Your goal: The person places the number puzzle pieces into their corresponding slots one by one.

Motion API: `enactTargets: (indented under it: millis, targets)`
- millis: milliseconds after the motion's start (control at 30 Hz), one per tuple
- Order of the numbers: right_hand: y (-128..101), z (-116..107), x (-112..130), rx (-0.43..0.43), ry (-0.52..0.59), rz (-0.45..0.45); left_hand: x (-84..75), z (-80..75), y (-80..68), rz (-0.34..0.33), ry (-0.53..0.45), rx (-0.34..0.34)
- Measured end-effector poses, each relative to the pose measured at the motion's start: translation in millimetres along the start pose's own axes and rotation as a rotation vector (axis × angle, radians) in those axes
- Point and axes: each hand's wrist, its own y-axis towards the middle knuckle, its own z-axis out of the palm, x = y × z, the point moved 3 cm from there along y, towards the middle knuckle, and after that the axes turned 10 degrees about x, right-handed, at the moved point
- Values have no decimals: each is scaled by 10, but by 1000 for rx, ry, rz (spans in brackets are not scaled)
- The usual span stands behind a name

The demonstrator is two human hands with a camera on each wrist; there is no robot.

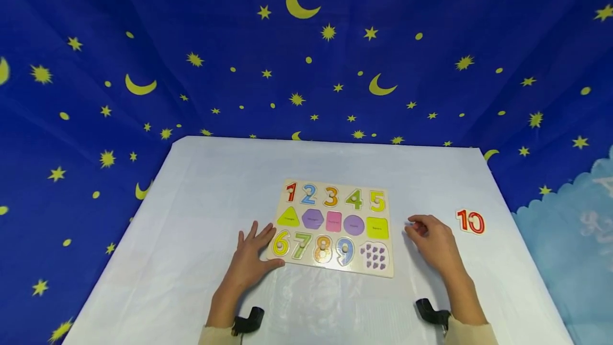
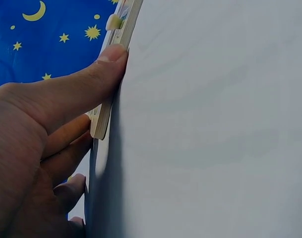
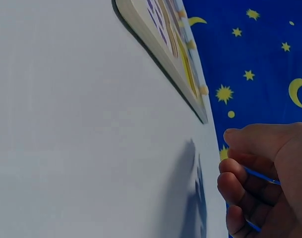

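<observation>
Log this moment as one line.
left hand: fingers straight, touching board left edge | right hand: loosely curled, empty, right of board | 10 piece: loose on table | 10 slot: empty

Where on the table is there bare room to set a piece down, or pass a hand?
Bare cloth lies behind the puzzle board up to the table's far edge, left of the left hand, and along the near edge between the wrists. It is crowded from the board's right edge past the right hand to the 10 piece.
</observation>
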Motion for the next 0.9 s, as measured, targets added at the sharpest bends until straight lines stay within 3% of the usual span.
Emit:
enactTargets:
  millis: [200, 400, 900]
  targets:
    - [-54, -76, -77, -16, -21, 35, -22, 24, 14, 4, -13, 27]
    - [-1, -79, -101, -19, -9, 33, 5, -6, 2, -13, -2, 5]
    - [-35, -248, -292, -63, -4, 41, -18, -24, -18, -12, -6, 25]
